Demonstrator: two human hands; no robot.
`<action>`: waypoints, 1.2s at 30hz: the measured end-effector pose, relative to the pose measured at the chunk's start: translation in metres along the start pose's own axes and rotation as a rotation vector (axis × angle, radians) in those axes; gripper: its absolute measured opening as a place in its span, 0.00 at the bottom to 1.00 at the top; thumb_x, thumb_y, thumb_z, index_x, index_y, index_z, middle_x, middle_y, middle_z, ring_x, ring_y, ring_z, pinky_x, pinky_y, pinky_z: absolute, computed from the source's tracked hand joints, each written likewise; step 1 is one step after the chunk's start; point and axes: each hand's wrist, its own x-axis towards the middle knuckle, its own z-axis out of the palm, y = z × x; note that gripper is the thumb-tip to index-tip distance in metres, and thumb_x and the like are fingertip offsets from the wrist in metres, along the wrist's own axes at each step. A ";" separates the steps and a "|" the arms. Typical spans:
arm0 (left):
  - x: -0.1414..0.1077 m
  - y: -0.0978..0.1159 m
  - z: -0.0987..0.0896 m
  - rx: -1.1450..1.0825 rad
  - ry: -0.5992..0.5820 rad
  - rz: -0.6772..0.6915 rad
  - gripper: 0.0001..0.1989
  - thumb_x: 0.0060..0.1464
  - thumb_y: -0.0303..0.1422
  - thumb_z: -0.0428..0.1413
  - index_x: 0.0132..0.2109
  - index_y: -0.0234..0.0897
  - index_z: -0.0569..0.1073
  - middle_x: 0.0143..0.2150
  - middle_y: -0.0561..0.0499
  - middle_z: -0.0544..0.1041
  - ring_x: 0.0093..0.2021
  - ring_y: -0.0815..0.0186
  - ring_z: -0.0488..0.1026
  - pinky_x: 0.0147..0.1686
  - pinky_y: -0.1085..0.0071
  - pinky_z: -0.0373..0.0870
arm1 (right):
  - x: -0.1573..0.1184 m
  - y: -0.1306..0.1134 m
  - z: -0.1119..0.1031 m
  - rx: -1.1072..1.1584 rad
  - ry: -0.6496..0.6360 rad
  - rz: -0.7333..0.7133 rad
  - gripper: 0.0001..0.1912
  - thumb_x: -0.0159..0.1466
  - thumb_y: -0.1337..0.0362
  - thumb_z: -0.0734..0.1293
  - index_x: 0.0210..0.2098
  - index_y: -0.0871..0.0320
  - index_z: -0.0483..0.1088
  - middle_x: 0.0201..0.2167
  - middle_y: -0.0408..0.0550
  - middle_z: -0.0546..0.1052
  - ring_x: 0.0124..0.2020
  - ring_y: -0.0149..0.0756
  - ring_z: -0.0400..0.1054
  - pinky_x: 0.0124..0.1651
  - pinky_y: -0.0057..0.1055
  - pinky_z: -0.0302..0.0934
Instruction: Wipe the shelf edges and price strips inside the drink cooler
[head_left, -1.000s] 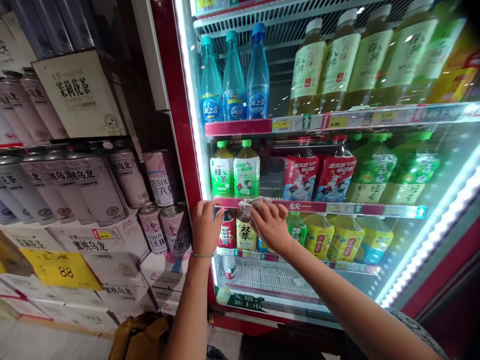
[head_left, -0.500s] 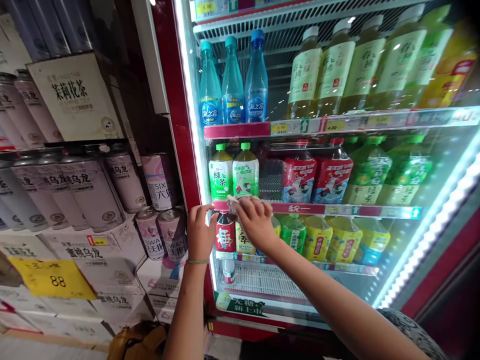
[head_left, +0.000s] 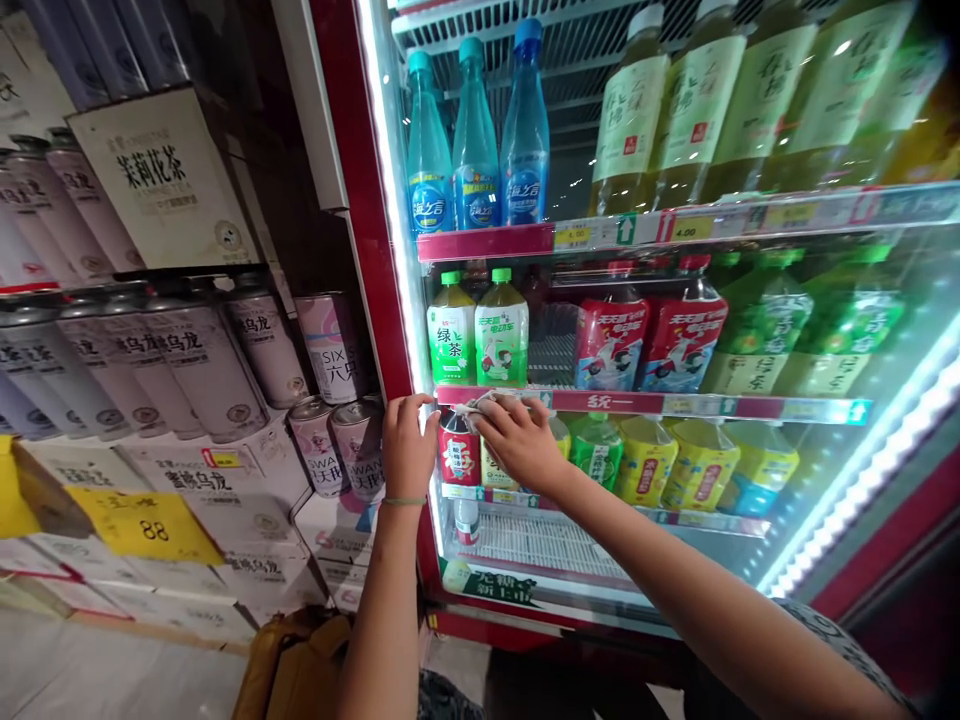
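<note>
My right hand (head_left: 517, 437) is closed on a crumpled white cloth or tissue (head_left: 472, 408), its fingers bent over the front price strip (head_left: 645, 403) of a cooler shelf. The cloth lies against the strip near its left end. My left hand (head_left: 409, 445) is at the left end of the strip beside the lit cooler frame, fingers curled, with a gap between thumb and forefinger and nothing seen in it. Just above the strip stand two green-capped tea bottles (head_left: 501, 335). Below it, a red-labelled bottle (head_left: 459, 452) shows between my hands.
Blue bottles (head_left: 478, 150) and pale-green-labelled bottles (head_left: 630, 120) fill the shelf above. Red bottles (head_left: 611, 335) stand to the right, yellow ones (head_left: 645, 465) lower down. On the left are cans (head_left: 187, 370), boxes (head_left: 225, 500) and a yellow price sign (head_left: 146, 525). A brown bag (head_left: 292, 665) is below.
The view has shifted, so the cooler shelves appear higher and slightly to the right. My right hand and the cloth sit a little lower against the strip. My left hand stays at its left end.
</note>
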 end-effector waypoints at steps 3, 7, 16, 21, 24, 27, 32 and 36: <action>0.000 -0.001 -0.001 -0.008 0.004 0.002 0.10 0.61 0.27 0.59 0.48 0.43 0.74 0.47 0.49 0.72 0.43 0.63 0.73 0.49 0.63 0.74 | 0.001 -0.003 0.000 -0.045 0.055 0.144 0.14 0.71 0.65 0.66 0.55 0.51 0.74 0.51 0.50 0.78 0.58 0.43 0.60 0.60 0.41 0.45; 0.000 -0.003 -0.004 -0.013 0.003 0.001 0.10 0.62 0.27 0.58 0.49 0.43 0.74 0.47 0.49 0.72 0.44 0.62 0.74 0.49 0.63 0.75 | 0.001 -0.010 0.003 -0.027 0.030 0.061 0.16 0.70 0.67 0.64 0.55 0.51 0.74 0.53 0.49 0.77 0.57 0.43 0.60 0.59 0.41 0.47; -0.001 -0.012 -0.011 -0.040 0.004 -0.065 0.11 0.61 0.26 0.58 0.50 0.43 0.75 0.47 0.49 0.72 0.43 0.64 0.74 0.51 0.63 0.75 | 0.011 -0.012 0.006 -0.012 0.046 0.086 0.17 0.71 0.68 0.64 0.57 0.53 0.73 0.54 0.51 0.78 0.58 0.44 0.60 0.57 0.41 0.48; 0.000 -0.012 -0.013 -0.048 0.011 -0.100 0.10 0.61 0.25 0.58 0.48 0.42 0.75 0.47 0.50 0.73 0.43 0.65 0.75 0.49 0.65 0.75 | 0.021 -0.015 0.009 0.012 0.047 0.020 0.15 0.72 0.67 0.64 0.56 0.52 0.74 0.54 0.48 0.78 0.58 0.43 0.61 0.55 0.41 0.49; 0.001 -0.013 -0.014 -0.055 0.021 -0.096 0.10 0.61 0.26 0.57 0.48 0.42 0.75 0.46 0.50 0.73 0.43 0.65 0.75 0.49 0.65 0.75 | 0.026 -0.018 0.013 0.028 0.073 0.105 0.15 0.72 0.65 0.64 0.57 0.52 0.73 0.54 0.50 0.78 0.59 0.44 0.60 0.56 0.42 0.48; 0.001 -0.016 -0.014 -0.050 0.029 -0.103 0.10 0.61 0.25 0.57 0.47 0.41 0.75 0.46 0.50 0.73 0.41 0.66 0.74 0.48 0.65 0.76 | 0.028 -0.021 0.016 0.073 0.017 -0.047 0.15 0.72 0.66 0.64 0.56 0.51 0.73 0.54 0.48 0.78 0.56 0.43 0.61 0.55 0.41 0.49; 0.001 -0.022 -0.014 -0.061 0.048 -0.080 0.10 0.61 0.24 0.56 0.48 0.40 0.74 0.45 0.49 0.73 0.42 0.66 0.74 0.49 0.65 0.75 | 0.035 -0.024 0.018 0.075 0.009 0.048 0.20 0.72 0.68 0.63 0.63 0.53 0.68 0.56 0.52 0.77 0.59 0.46 0.60 0.56 0.42 0.48; 0.001 -0.026 -0.014 -0.057 0.069 -0.085 0.12 0.60 0.22 0.55 0.48 0.41 0.74 0.45 0.49 0.74 0.42 0.66 0.74 0.49 0.65 0.76 | 0.043 -0.030 0.020 0.052 -0.013 -0.054 0.19 0.72 0.68 0.62 0.61 0.52 0.71 0.57 0.51 0.76 0.55 0.44 0.61 0.56 0.42 0.49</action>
